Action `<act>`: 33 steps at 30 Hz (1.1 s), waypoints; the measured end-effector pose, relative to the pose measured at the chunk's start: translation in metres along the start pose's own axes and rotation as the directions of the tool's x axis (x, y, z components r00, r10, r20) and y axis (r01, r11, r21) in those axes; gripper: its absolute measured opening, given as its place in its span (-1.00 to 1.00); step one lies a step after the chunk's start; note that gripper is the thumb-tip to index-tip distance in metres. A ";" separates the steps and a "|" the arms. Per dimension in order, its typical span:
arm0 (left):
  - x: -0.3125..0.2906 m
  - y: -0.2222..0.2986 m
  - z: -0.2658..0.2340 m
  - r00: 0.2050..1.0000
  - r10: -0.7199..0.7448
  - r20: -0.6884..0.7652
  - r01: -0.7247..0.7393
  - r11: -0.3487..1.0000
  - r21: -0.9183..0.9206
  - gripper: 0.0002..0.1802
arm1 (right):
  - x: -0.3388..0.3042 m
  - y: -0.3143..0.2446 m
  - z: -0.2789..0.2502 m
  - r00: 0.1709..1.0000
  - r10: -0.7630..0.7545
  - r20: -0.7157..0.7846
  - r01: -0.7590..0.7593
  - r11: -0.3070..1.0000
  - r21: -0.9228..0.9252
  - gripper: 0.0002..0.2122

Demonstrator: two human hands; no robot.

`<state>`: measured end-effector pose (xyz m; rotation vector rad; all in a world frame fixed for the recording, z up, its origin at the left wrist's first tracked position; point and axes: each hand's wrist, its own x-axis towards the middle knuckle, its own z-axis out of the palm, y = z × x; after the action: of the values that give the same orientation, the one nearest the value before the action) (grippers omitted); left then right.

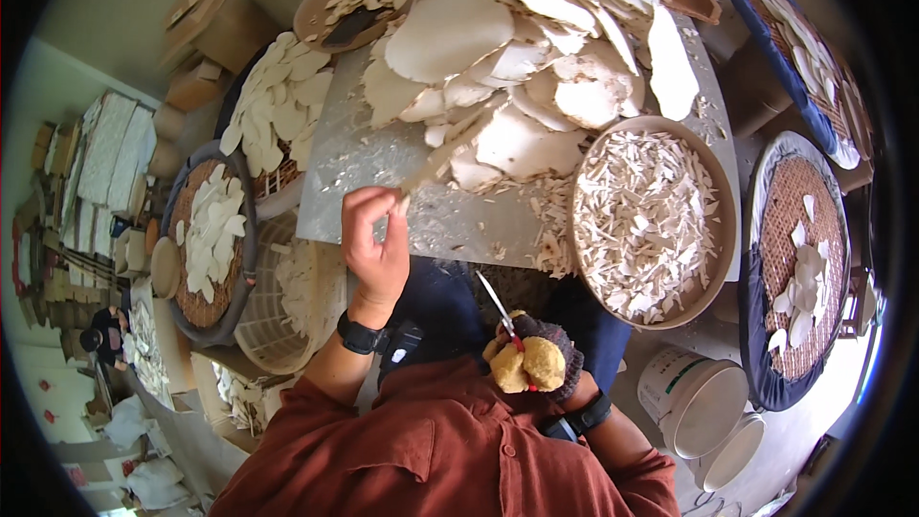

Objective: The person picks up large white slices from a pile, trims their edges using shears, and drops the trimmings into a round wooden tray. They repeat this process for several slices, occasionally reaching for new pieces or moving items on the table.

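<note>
My left hand (375,239) is bare, with a black watch on its wrist, and pinches the near end of a long pale strip (442,155) that lies over the grey work slab (364,158). My right hand (532,356) wears a dark knit glove with yellow padded fingertips and grips a small knife with a red handle (500,309), its thin blade pointing up toward the slab. A heap of large, flat, white slices (522,48) covers the far part of the slab. A round tray of small white cut pieces (653,220) sits right of the hands.
Woven round trays with white slices stand at the right (796,268) and far right (795,38). More trays of slices lie at the left (206,239) and upper left (278,105). A slatted basket (287,302) is beside my left arm. White buckets (694,397) stand at lower right.
</note>
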<state>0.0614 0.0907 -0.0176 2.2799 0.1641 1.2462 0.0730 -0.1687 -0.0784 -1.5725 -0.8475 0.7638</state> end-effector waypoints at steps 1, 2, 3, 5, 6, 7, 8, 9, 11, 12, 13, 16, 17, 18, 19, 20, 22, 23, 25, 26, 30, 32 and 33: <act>0.001 0.001 -0.002 0.985 -0.156 -0.078 0.150 0.985 -0.084 -0.84 | -0.001 0.004 0.003 1.000 -0.003 -0.019 0.004 0.999 0.043 -0.86; 0.001 -0.002 -0.002 0.944 -0.319 -0.083 0.290 0.923 -0.253 -0.88 | -0.002 0.007 0.006 1.000 -0.007 -0.010 0.007 0.999 0.049 -0.86; 0.002 -0.006 -0.003 0.943 -0.321 -0.087 0.293 0.925 -0.242 -0.88 | 0.000 0.004 0.006 1.000 0.014 -0.005 -0.014 0.996 0.091 -0.86; 0.003 -0.013 -0.006 0.823 -0.557 -0.109 0.431 0.738 -0.519 -0.89 | 0.003 -0.008 0.006 0.999 0.034 0.008 -0.035 0.990 0.138 -0.87; 0.002 -0.017 -0.008 0.800 -0.589 -0.116 0.441 0.708 -0.552 -0.87 | 0.005 -0.019 0.003 0.999 0.049 0.020 -0.050 0.998 0.034 -0.87; -0.002 -0.022 -0.011 0.798 -0.591 -0.118 0.444 0.709 -0.547 -0.87 | 0.004 -0.015 0.005 0.997 0.080 0.018 -0.080 0.997 0.002 -0.87; -0.006 -0.028 -0.014 0.777 -0.624 -0.079 0.487 0.677 -0.552 -0.87 | 0.003 -0.012 0.006 0.994 0.111 0.015 -0.110 0.994 -0.029 -0.87; -0.007 -0.030 -0.017 0.753 -0.657 -0.038 0.529 0.640 -0.557 -0.86 | 0.001 -0.009 0.008 0.990 0.143 0.009 -0.142 0.988 -0.061 -0.87; -0.008 -0.026 -0.017 0.780 -0.625 0.002 0.535 0.666 -0.520 -0.84 | -0.004 0.004 0.009 0.997 0.073 -0.012 -0.072 0.994 0.082 -0.85; -0.009 -0.025 -0.017 0.806 -0.591 0.041 0.534 0.694 -0.484 -0.82 | -0.004 0.005 0.010 0.998 0.056 -0.014 -0.055 0.998 0.044 -0.83; -0.010 -0.024 -0.018 0.804 -0.593 0.039 0.535 0.694 -0.482 -0.82 | -0.003 0.005 0.009 0.998 0.056 -0.011 -0.056 0.997 0.044 -0.83; -0.017 -0.030 -0.024 0.791 -0.569 0.224 0.610 0.760 -0.223 -0.77 | 0.002 -0.007 0.008 0.996 0.084 0.040 -0.078 0.987 -0.144 -0.81; -0.018 -0.031 -0.026 0.790 -0.570 0.224 0.611 0.759 -0.224 -0.77 | 0.004 -0.013 0.009 0.999 0.039 0.031 -0.037 0.998 -0.054 -0.80; -0.017 -0.029 -0.026 0.780 -0.595 0.193 0.625 0.734 -0.267 -0.78 | 0.004 -0.016 0.009 1.000 -0.004 0.014 0.004 0.999 0.035 -0.80; -0.017 -0.027 -0.028 0.768 -0.620 0.164 0.636 0.706 -0.310 -0.79 | 0.004 -0.017 0.008 1.000 -0.001 0.010 0.001 0.999 0.032 -0.80; -0.019 -0.025 -0.033 0.743 -0.644 0.185 0.665 0.677 -0.314 -0.77 | 0.003 -0.017 0.007 0.999 0.026 0.019 -0.027 0.999 0.043 -0.79; -0.016 -0.014 -0.036 0.718 -0.661 0.217 0.680 0.600 -0.422 -0.76 | 0.000 -0.014 0.006 0.998 0.056 0.023 -0.058 0.997 0.053 -0.78; -0.016 -0.010 -0.037 0.694 -0.675 0.248 0.684 0.512 -0.520 -0.76 | -0.002 -0.007 0.005 1.000 0.014 0.010 -0.014 1.000 -0.004 -0.77; -0.016 -0.007 -0.040 0.650 -0.686 0.327 0.719 0.417 -0.555 -0.74 | -0.004 0.003 0.005 1.000 -0.024 -0.010 0.024 0.997 -0.070 -0.77; -0.014 -0.003 -0.039 0.607 -0.701 0.374 0.747 0.344 -0.569 -0.74 | -0.005 0.006 0.006 0.999 -0.035 -0.023 0.034 0.998 -0.052 -0.77; -0.011 0.003 -0.035 0.554 -0.666 0.499 0.785 0.218 -0.580 -0.73 | -0.008 0.015 0.013 0.996 -0.030 -0.081 0.032 0.999 0.026 -0.82; -0.013 0.000 -0.030 0.601 -0.633 0.488 0.767 0.284 -0.575 -0.74 | -0.012 0.028 0.017 0.995 0.000 -0.096 0.017 0.986 0.168 -0.86; -0.014 -0.002 -0.028 0.646 -0.603 0.468 0.742 0.355 -0.568 -0.75 | -0.013 0.029 0.017 0.995 0.004 -0.099 0.013 0.986 0.167 -0.86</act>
<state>0.0315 0.0986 -0.0170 1.3202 0.4212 0.4755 0.0553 -0.1739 -0.1088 -1.4457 -0.6957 0.7287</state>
